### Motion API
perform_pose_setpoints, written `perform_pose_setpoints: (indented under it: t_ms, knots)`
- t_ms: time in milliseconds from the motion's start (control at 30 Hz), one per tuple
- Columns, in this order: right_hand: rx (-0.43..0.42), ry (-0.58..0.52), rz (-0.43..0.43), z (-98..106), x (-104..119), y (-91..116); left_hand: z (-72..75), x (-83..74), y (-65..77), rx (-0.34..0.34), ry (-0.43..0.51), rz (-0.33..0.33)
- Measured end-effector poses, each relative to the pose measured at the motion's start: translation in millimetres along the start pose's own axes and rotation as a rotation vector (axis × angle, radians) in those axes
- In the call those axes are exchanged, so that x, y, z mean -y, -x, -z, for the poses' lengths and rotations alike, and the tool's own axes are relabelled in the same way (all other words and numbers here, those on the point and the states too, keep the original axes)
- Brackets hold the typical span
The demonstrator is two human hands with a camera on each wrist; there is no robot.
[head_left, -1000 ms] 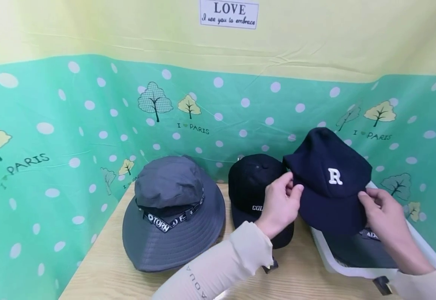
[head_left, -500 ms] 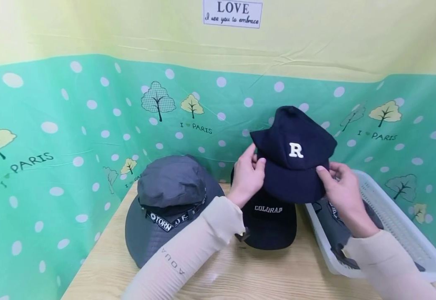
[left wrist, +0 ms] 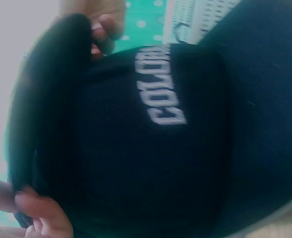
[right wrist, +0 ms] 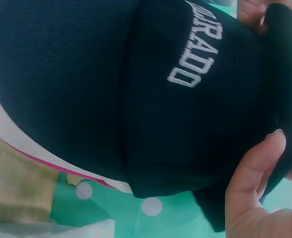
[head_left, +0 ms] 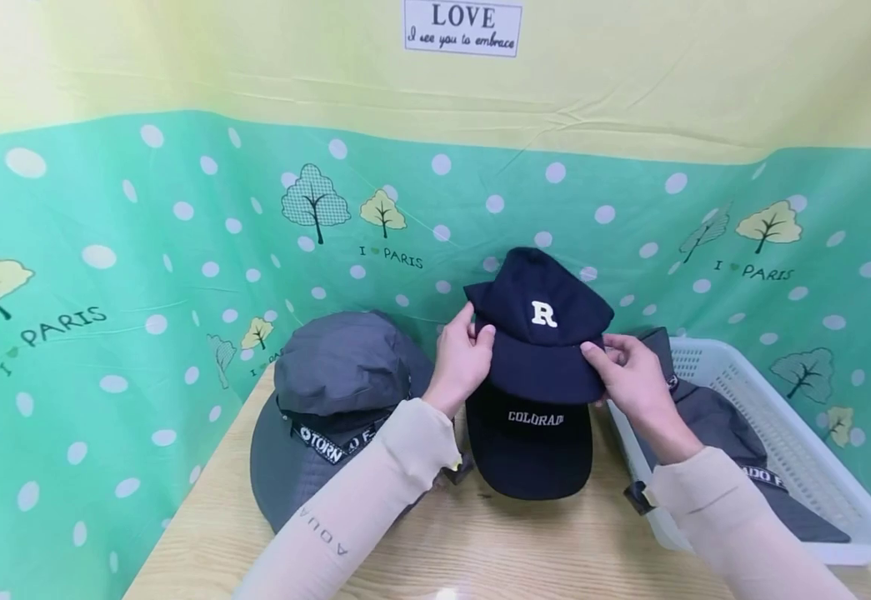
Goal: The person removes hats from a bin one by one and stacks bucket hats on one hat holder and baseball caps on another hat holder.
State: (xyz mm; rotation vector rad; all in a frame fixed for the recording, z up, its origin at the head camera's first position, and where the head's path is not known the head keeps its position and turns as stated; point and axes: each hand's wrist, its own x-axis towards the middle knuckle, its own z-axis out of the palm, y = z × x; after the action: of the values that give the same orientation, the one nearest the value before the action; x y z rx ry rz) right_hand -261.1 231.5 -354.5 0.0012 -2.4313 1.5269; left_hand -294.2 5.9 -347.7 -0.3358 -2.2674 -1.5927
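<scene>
Both hands hold a navy baseball cap (head_left: 536, 367) with a white letter R, one at each side of its brim. My left hand (head_left: 461, 358) pinches the left side between thumb and fingers. On the right side my right hand (head_left: 633, 383) pinches it the same way. Directly below is a black cap (head_left: 528, 458) lettered COLORADO, its crown mostly hidden behind the navy one. Close up in the left wrist view, the black cap's lettered front (left wrist: 150, 148) fills the middle, with the left thumb (left wrist: 44, 210) at the lower left. The right wrist view shows the right thumb (right wrist: 257, 168) against the navy cap's edge.
A grey wide-brimmed bucket hat (head_left: 345, 367) stands on the wooden table (head_left: 525, 550) at the left. At the right, a pale plastic basket (head_left: 803, 400) holds another dark grey hat (head_left: 720, 425). A patterned green and yellow curtain (head_left: 480, 208) hangs behind.
Both hands have carried the navy cap leftward from over the basket, first rising, then lowering over the black cap. The grey hat in the basket has come into fuller view.
</scene>
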Motion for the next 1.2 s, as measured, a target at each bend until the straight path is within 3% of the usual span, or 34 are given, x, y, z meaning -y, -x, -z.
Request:
perform_pose_setpoints:
  t_ms: [167,300,433,667,800,1033,1200]
  knots:
    - [0.063,0.055,-0.03,2,-1,7,0.1,11.7,7.3,0.0,-0.038,-0.02]
    - [0.09,0.098,-0.029,4,0,13,1.7,12.7,14.8,0.009,-0.008,-0.022]
    - [0.117,0.123,-0.022,3,0,20,3.2,13.7,26.2,0.015,0.027,0.002]
    - [0.151,0.198,-0.068,3,-6,33,0.9,20.7,48.0,0.015,-0.022,0.0]
    - [0.166,0.231,-0.057,1,-14,40,-3.3,30.6,61.2,0.007,-0.053,0.011]
    - [0.185,0.423,-0.045,-9,-32,53,-13.5,53.5,80.1,0.0,-0.088,0.003]
    - [0.142,0.523,0.008,-17,-43,61,-21.5,71.3,91.8,-0.039,-0.112,-0.027]
